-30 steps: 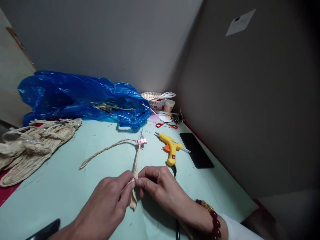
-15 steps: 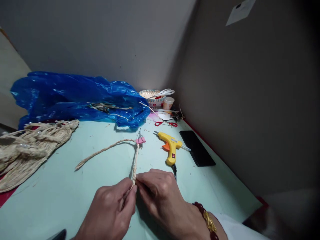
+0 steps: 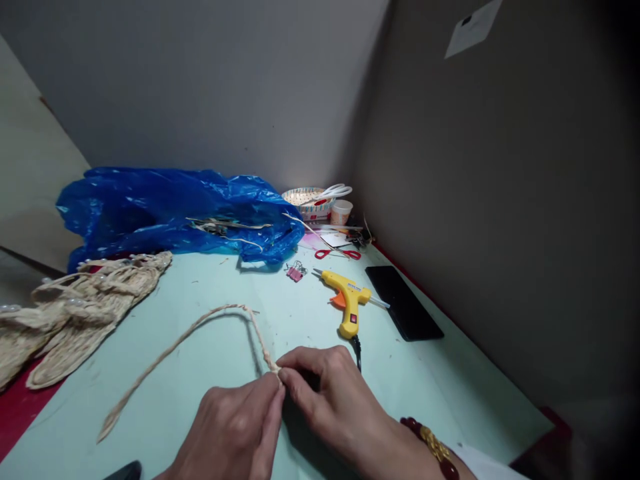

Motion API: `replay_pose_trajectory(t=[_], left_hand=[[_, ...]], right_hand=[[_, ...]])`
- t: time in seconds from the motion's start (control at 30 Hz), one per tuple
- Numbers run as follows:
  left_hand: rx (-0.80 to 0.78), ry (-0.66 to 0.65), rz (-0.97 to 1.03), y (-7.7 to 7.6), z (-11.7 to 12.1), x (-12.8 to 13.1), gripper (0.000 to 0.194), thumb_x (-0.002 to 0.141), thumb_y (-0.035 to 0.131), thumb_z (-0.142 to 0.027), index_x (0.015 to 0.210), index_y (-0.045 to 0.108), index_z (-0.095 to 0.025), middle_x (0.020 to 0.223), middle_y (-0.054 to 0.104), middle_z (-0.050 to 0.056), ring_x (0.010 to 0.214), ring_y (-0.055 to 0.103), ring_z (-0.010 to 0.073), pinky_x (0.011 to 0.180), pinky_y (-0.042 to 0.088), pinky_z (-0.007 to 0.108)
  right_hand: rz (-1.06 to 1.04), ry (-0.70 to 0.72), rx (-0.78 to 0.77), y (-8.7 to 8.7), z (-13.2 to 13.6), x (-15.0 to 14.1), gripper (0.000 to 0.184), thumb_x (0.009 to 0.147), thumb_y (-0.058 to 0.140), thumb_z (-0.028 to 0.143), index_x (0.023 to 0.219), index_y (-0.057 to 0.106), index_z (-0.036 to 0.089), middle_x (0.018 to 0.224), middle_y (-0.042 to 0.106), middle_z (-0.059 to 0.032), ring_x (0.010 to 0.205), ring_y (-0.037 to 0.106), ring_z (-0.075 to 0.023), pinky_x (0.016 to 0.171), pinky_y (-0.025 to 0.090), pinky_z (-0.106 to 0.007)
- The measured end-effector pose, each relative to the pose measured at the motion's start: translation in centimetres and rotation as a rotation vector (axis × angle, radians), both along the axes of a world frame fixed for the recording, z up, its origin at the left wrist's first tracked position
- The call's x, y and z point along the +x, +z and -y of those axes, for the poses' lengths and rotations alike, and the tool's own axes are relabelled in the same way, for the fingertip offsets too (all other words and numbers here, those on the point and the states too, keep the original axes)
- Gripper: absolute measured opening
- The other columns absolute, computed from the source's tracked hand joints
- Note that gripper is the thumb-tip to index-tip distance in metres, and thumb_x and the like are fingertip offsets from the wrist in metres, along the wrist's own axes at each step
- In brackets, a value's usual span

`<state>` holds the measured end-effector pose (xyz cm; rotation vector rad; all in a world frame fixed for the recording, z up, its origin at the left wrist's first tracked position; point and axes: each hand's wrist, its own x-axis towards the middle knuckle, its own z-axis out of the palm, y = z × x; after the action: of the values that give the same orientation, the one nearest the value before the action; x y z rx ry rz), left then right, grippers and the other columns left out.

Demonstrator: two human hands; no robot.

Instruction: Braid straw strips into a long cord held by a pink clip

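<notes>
A long, pale braided straw cord (image 3: 175, 348) arches over the table, its loose frayed tail lying to the left. Its other end is pinched between my two hands, close to the front. My left hand (image 3: 233, 427) is closed, with thumb and forefinger on the end. My right hand (image 3: 330, 393) is closed too, its thumb and forefinger gripping the braid right beside the left fingertips. The very end of the cord is hidden by the fingers. A pink binder clip (image 3: 296, 272) lies beyond the cord, apart from it.
To the right lie a yellow glue gun (image 3: 349, 300) and a black phone (image 3: 404, 303). Red-handled scissors (image 3: 337, 254), a paper cup (image 3: 341, 213) and a basket (image 3: 303, 195) sit at the back. Woven straw pieces (image 3: 95, 307) and a blue plastic bag (image 3: 150, 207) are at left.
The cord has come away from the pink binder clip and now bends nearer to me, its tail swung closer to the front left. Both hands keep pinching the braid. The camera view has shifted slightly.
</notes>
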<state>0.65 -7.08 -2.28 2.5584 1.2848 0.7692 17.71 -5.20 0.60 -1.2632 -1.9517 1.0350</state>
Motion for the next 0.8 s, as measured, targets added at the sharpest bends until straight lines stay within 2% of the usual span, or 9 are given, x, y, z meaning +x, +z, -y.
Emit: replay_pose_trajectory(t=[0.2,0.33,0.43,0.53,0.63,0.7,0.8], left_hand=[[-0.078,0.072,0.079,0.5,-0.7,0.0,0.021,0.097,0.042,-0.025,0.082,0.057,-0.023,0.066,0.065,-0.001,0.056,0.064,0.0157,0.053,0.043,0.025],[-0.274,0.147,0.267,2.0,-1.2,-0.5,0.033,0.098,0.038,-0.036,0.075,0.059,-0.024,0.068,0.061,-0.003,0.064,0.061,0.0146,0.062,0.043,0.023],[-0.404,0.262,0.439,2.8,-2.4,-1.0,0.023,0.092,0.052,-0.043,0.081,0.064,-0.026,0.079,0.065,-0.003,0.076,0.062,0.0150,0.068,0.044,0.020],[-0.612,0.202,0.583,2.9,-3.5,-1.0,0.022,0.086,0.060,-0.043,0.098,0.070,-0.028,0.099,0.071,-0.002,0.098,0.062,0.0181,0.083,0.046,0.019],[-0.843,0.107,0.667,2.7,-4.2,-0.7,0.024,0.087,0.060,-0.040,0.103,0.073,-0.029,0.103,0.073,-0.002,0.101,0.063,0.0182,0.091,0.046,0.020],[-0.914,0.085,0.704,2.7,-4.2,-0.6,0.025,0.088,0.060,-0.038,0.108,0.072,-0.030,0.107,0.073,-0.003,0.103,0.062,0.0177,0.095,0.044,0.020],[-0.936,0.055,0.725,3.0,-4.0,-0.4,0.026,0.088,0.060,-0.034,0.112,0.071,-0.031,0.107,0.072,-0.003,0.102,0.061,0.0169,0.096,0.043,0.020]], right_hand=[[-0.236,-0.131,-0.121,-0.4,-1.3,-0.7,0.023,0.087,0.056,0.027,0.084,0.076,0.015,0.070,0.070,-0.0037,0.064,0.057,-0.0144,0.058,0.042,-0.023],[-0.321,-0.180,-0.177,-0.2,-1.4,-0.7,0.024,0.086,0.059,0.030,0.090,0.077,0.015,0.070,0.069,-0.0032,0.061,0.053,-0.0126,0.056,0.040,-0.022],[-0.376,-0.164,-0.205,0.1,-1.3,-0.5,0.022,0.086,0.061,0.029,0.090,0.078,0.015,0.067,0.067,-0.0014,0.058,0.049,-0.0104,0.054,0.039,-0.020],[-0.447,-0.115,-0.238,0.3,-1.3,-0.5,0.021,0.086,0.062,0.028,0.090,0.078,0.016,0.064,0.064,0.0007,0.057,0.048,-0.0092,0.055,0.039,-0.019],[-0.514,-0.091,-0.275,0.3,-1.3,-0.5,0.018,0.085,0.063,0.026,0.086,0.078,0.016,0.065,0.064,0.0013,0.060,0.049,-0.0089,0.059,0.041,-0.018],[-0.537,-0.090,-0.277,0.3,-1.3,-0.5,0.017,0.085,0.063,0.024,0.082,0.078,0.016,0.068,0.065,0.0011,0.062,0.051,-0.0091,0.061,0.041,-0.018],[-0.542,-0.086,-0.261,0.3,-1.1,-0.5,0.019,0.085,0.060,0.019,0.077,0.077,0.016,0.069,0.066,0.0009,0.066,0.053,-0.0102,0.063,0.042,-0.018]])
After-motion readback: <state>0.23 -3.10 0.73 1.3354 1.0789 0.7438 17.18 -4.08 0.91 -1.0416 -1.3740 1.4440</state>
